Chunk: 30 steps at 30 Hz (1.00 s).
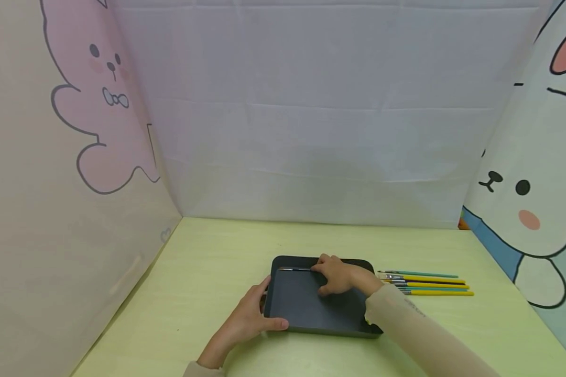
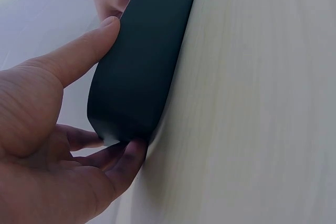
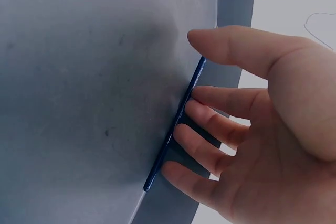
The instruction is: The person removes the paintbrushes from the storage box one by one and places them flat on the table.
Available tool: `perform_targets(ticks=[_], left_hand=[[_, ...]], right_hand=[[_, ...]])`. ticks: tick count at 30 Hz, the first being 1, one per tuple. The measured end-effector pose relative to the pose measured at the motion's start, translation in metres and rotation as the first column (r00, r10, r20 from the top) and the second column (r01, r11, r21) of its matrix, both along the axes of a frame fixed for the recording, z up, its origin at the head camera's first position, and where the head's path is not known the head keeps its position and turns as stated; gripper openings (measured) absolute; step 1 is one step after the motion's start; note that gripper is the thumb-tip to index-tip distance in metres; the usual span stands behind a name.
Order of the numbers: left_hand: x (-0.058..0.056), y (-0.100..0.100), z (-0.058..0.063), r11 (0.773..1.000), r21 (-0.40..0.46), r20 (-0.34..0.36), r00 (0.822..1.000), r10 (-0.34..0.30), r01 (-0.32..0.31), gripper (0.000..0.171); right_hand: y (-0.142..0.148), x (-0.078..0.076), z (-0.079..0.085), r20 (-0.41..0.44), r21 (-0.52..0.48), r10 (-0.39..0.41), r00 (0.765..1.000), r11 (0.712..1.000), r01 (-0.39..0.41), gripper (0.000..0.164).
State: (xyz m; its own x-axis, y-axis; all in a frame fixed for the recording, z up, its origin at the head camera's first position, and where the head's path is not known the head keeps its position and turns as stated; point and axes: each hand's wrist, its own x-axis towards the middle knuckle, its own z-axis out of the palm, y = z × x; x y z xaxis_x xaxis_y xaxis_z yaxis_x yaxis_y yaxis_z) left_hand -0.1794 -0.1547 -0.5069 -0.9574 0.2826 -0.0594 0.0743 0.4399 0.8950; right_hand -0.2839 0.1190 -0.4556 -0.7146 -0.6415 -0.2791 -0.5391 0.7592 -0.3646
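Note:
A black rectangular tray [image 1: 318,314] lies on the table in the head view. My left hand [image 1: 250,314] holds its near-left corner; in the left wrist view the thumb [image 2: 107,32] presses one side and the fingers curl at the corner. Inside the tray, along its far edge, lies a thin paintbrush [image 1: 292,269] with a dark handle. My right hand [image 1: 337,275] reaches over the tray. In the right wrist view its extended fingertips touch the dark blue brush handle [image 3: 176,124], while the thumb is spread apart from the fingers.
Several paintbrushes with yellow and teal handles [image 1: 443,294] lie on the table right of the tray, partly behind my right forearm. A pale yellow table [image 1: 217,251] extends around the tray. White cloth [image 1: 311,131] hangs behind, with cartoon-printed sheets on both sides.

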Motion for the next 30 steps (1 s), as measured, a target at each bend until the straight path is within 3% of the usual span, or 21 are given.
perform_targets(ticks=[17, 30], left_hand=[[-0.0017, 0.0, -0.0006, 1.0, 0.021, 0.005, 1.0, -0.004, 0.004, 0.123], [-0.0002, 0.0005, -0.0009, 1.0, 0.006, -0.007, 1.0, 0.008, -0.008, 0.123]], right_hand=[[0.0025, -0.0006, 0.0003, 0.01, -0.019, 0.02, 1.0, 1.0, -0.019, 0.053], [0.008, -0.0047, -0.0018, -0.04, -0.07, 0.088, 0.995, 0.993, -0.09, 0.055]])
